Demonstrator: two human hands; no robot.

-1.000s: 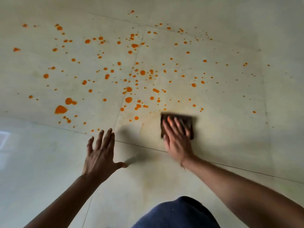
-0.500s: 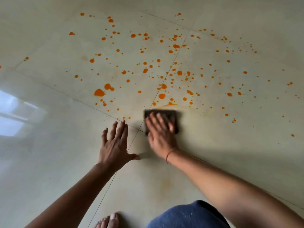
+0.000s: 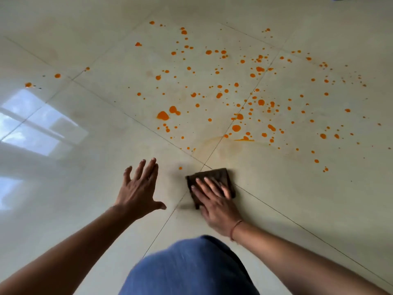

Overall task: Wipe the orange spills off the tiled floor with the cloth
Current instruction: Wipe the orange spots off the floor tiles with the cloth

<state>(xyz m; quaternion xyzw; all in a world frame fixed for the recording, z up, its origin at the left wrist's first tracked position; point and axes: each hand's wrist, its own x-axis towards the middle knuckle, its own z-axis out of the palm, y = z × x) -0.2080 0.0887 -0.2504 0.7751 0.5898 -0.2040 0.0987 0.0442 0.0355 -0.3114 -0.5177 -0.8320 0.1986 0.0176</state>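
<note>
Folded dark cloth [image 3: 214,174] flat on the tiled floor [image 3: 297,199], touching the near-right side of the grout crossing [image 3: 204,165]. Right hand [image 3: 214,204] pressed on the cloth, fingers straight, nothing gripped. Left hand [image 3: 138,192] near-left of the crossing, fingers spread wide, holding nothing; contact with floor not determinable. Orange spills [image 3: 236,128] scattered beyond the crossing, one lone drop just left of it, faint smears just beyond. Blue-clad knee [image 3: 187,267] nearer than the crossing; window reflection [image 3: 38,128] far to its left

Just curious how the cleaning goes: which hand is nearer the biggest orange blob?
Left. The left hand is spread just short of the blob; the right hand lies farther right, pressing the cloth.
</note>
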